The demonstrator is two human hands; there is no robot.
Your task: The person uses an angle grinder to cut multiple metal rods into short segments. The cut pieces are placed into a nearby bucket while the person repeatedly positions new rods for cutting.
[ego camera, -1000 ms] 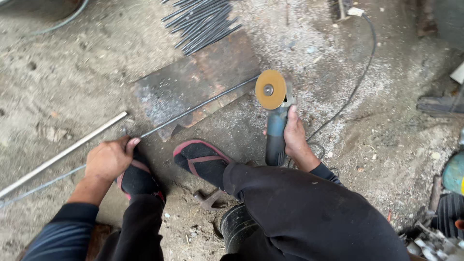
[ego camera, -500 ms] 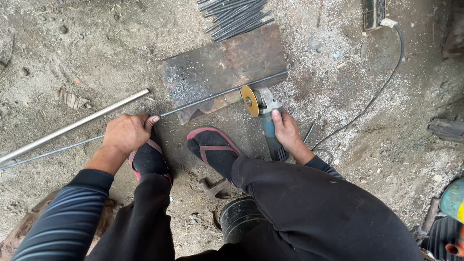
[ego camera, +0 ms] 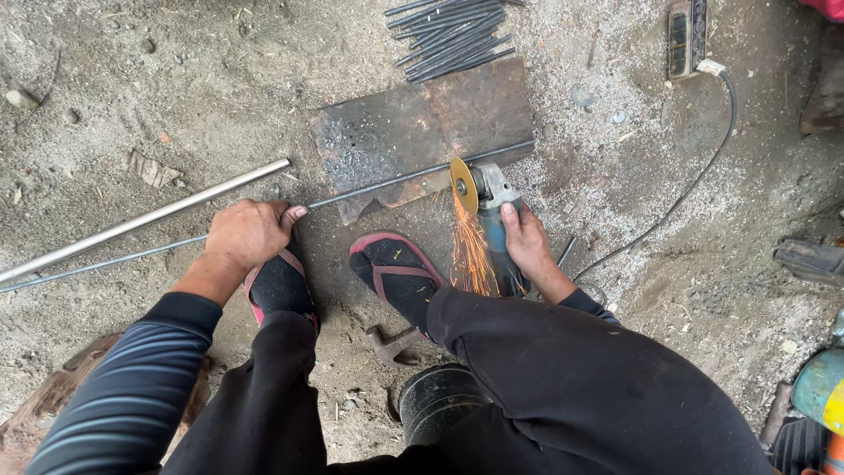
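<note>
left hand [ego camera: 247, 233]: fingers clamped on thin grey steel rod [ego camera: 387, 179], pinning it across rusty flat steel plate [ego camera: 422, 127] on the floor | right hand [ego camera: 526, 239]: fingers wrapped round blue angle grinder [ego camera: 492, 211], disc biting rod (sparks fly toward the person's feet)

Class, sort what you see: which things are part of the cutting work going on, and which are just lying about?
In use: angle grinder in right hand; thin rod under left hand; steel plate.

Lying about: cut rods; pipe; hammer; socket strip.
</note>
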